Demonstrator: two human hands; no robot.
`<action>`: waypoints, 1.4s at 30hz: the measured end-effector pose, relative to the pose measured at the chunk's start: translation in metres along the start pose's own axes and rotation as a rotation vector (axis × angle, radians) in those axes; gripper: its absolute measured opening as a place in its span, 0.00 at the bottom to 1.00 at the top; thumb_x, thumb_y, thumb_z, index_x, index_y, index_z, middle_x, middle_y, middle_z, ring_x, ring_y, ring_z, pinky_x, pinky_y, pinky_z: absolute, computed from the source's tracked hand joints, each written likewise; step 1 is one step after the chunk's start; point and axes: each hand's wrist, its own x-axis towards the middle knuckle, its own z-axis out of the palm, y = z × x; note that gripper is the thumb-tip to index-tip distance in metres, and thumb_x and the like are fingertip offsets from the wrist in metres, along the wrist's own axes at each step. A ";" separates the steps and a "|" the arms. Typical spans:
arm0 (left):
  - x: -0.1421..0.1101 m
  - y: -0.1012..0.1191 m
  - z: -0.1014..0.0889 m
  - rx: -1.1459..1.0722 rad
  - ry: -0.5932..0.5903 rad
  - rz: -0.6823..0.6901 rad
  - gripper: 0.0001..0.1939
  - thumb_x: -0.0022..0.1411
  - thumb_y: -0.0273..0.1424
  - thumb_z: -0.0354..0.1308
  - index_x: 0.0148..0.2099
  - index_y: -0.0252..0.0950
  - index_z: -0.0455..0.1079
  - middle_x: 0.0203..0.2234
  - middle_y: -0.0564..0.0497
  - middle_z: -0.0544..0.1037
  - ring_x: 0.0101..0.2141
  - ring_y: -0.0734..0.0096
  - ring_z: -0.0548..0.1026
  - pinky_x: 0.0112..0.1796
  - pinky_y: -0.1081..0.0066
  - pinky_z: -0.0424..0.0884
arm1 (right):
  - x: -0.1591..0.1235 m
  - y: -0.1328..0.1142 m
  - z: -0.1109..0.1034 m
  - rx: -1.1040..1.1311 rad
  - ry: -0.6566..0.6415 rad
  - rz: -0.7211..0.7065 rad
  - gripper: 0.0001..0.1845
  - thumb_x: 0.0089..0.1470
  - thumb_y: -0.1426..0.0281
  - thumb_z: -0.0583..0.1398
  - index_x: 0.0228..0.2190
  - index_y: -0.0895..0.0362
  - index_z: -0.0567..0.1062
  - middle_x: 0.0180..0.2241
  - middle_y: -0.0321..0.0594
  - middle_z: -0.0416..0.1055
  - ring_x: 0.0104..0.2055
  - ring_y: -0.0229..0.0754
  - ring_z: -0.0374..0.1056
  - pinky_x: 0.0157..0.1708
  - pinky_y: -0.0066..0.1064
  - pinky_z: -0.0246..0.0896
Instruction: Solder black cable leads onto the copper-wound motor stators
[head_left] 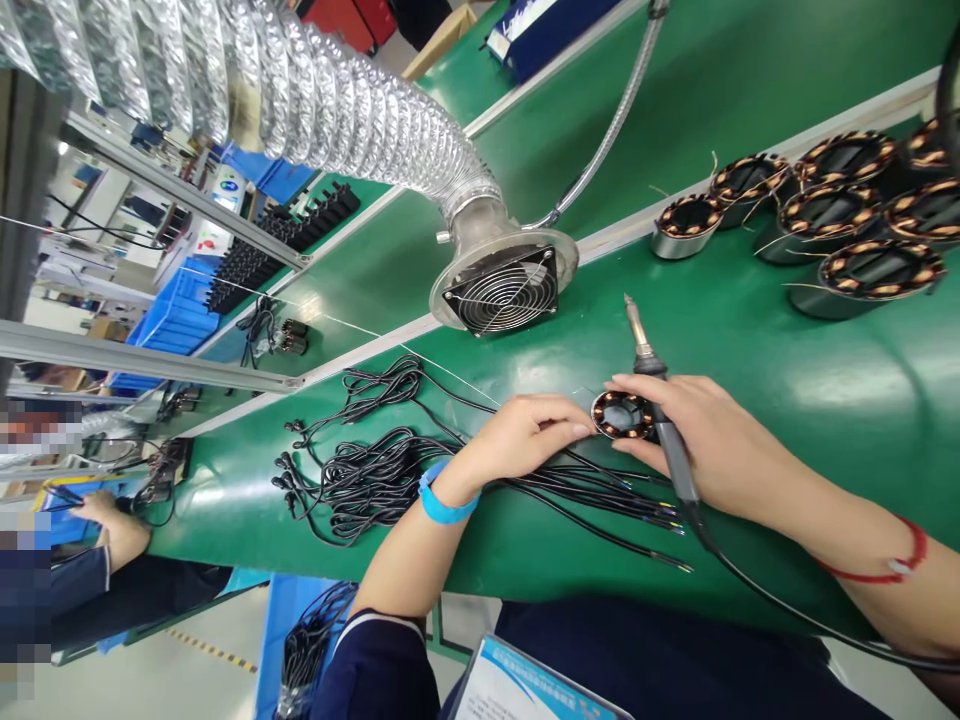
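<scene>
- A bundle of black cables (360,480) lay on the green counter (825,380).
- The left hand (525,435) had fingers pinching the small stator (624,415).
- The right hand (701,440) gripped the soldering iron (652,380), touching the stator's other side.

The right hand (701,440) covers the near side of the small stator (624,415) and the middle of the soldering iron (651,375), so the grip cannot be seen. The iron's cord (787,610) runs off the right edge. Left of the stator, the left hand (525,435) hides where the black wires (600,495) begin. Behind the stator, the duct (315,95) is cut off by the top edge. The far-right stators (930,205) are cropped. At far left, the co-worker (97,560) is partly blurred out.
</scene>
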 end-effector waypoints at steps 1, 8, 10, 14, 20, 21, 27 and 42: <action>-0.001 0.001 -0.001 0.006 0.093 -0.032 0.10 0.65 0.33 0.57 0.36 0.33 0.77 0.32 0.49 0.79 0.34 0.72 0.73 0.40 0.71 0.69 | 0.000 0.001 -0.001 0.005 -0.010 0.001 0.25 0.67 0.54 0.54 0.58 0.55 0.65 0.43 0.48 0.77 0.41 0.51 0.74 0.42 0.45 0.70; -0.001 0.002 0.016 0.069 0.110 -0.112 0.11 0.68 0.33 0.55 0.37 0.34 0.75 0.34 0.50 0.78 0.36 0.72 0.73 0.42 0.72 0.68 | -0.001 0.006 -0.005 0.050 -0.046 0.048 0.25 0.66 0.55 0.55 0.58 0.55 0.66 0.43 0.48 0.76 0.41 0.52 0.73 0.43 0.46 0.70; -0.002 0.002 0.020 0.103 0.070 -0.072 0.11 0.69 0.32 0.54 0.37 0.34 0.75 0.36 0.49 0.79 0.38 0.71 0.73 0.44 0.71 0.69 | -0.001 0.007 -0.006 0.065 -0.047 0.069 0.25 0.65 0.55 0.56 0.58 0.55 0.67 0.45 0.48 0.76 0.43 0.53 0.74 0.44 0.48 0.70; -0.007 0.000 0.021 0.281 0.040 -0.123 0.09 0.69 0.32 0.54 0.46 0.35 0.74 0.36 0.49 0.76 0.37 0.69 0.73 0.42 0.69 0.69 | 0.001 0.012 -0.015 0.071 -0.028 0.093 0.25 0.65 0.58 0.56 0.60 0.54 0.65 0.50 0.50 0.75 0.49 0.55 0.73 0.47 0.50 0.69; -0.011 -0.001 0.020 0.600 -0.221 -0.169 0.05 0.66 0.29 0.56 0.43 0.36 0.73 0.43 0.46 0.74 0.39 0.65 0.73 0.40 0.67 0.68 | 0.003 0.005 -0.029 0.076 0.100 0.106 0.25 0.65 0.65 0.58 0.61 0.51 0.61 0.52 0.49 0.76 0.56 0.55 0.71 0.52 0.49 0.68; -0.011 0.001 0.020 0.558 -0.179 -0.147 0.05 0.66 0.29 0.55 0.41 0.36 0.72 0.42 0.46 0.75 0.39 0.65 0.72 0.41 0.67 0.67 | 0.003 0.000 -0.030 0.081 0.132 0.119 0.24 0.65 0.65 0.58 0.60 0.51 0.62 0.50 0.48 0.77 0.54 0.54 0.73 0.52 0.48 0.68; -0.017 0.020 0.007 0.137 0.098 -0.076 0.06 0.65 0.33 0.58 0.36 0.35 0.69 0.30 0.54 0.71 0.27 0.76 0.62 0.33 0.72 0.61 | 0.009 -0.048 -0.031 0.292 0.217 0.116 0.23 0.66 0.68 0.58 0.59 0.47 0.62 0.41 0.37 0.79 0.42 0.42 0.78 0.43 0.34 0.76; -0.016 0.018 0.003 0.051 0.158 0.045 0.18 0.72 0.36 0.47 0.33 0.34 0.71 0.29 0.50 0.73 0.34 0.71 0.71 0.42 0.70 0.66 | 0.027 -0.061 -0.003 0.822 0.250 0.387 0.21 0.62 0.61 0.63 0.52 0.49 0.63 0.34 0.35 0.77 0.29 0.38 0.75 0.31 0.30 0.77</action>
